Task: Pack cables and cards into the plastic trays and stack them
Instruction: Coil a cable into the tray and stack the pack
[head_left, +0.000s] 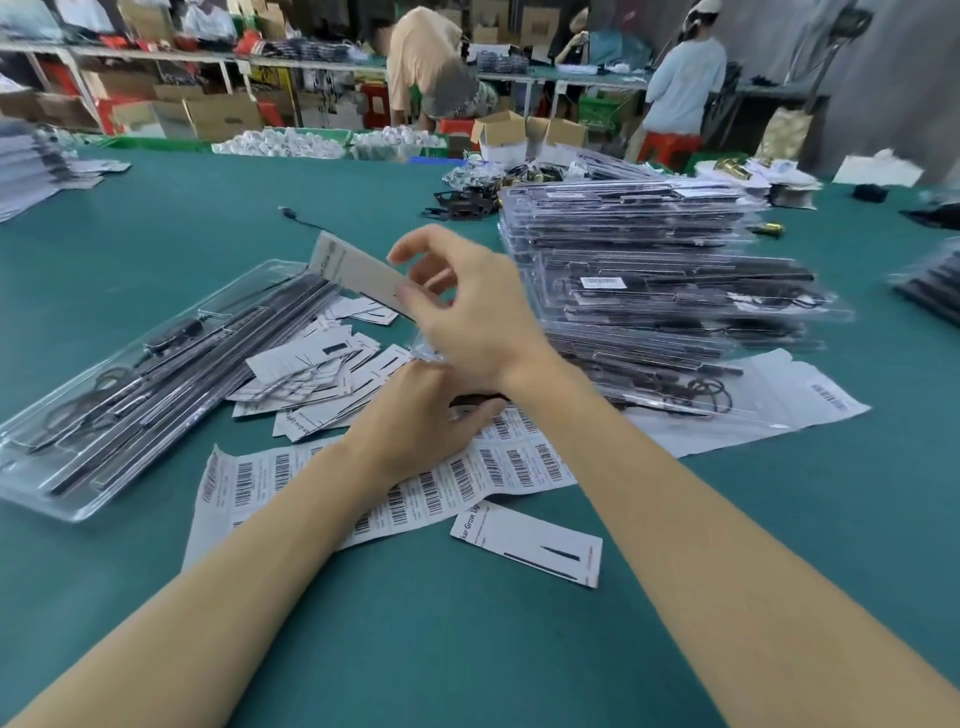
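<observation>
Tray (67, 467): black cables inside | right hand (467, 306): pinches card (358, 273)

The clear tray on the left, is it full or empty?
Loaded, not empty. The clear tray holds long black strips and a coiled black cable. No card lies in it; the right hand pinches a card above it.

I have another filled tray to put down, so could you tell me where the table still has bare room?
Bare green table lies beyond the open tray, and in front between the forearms, below the barcode sheet. It is crowded around the loose cards and the tray stack.
</observation>
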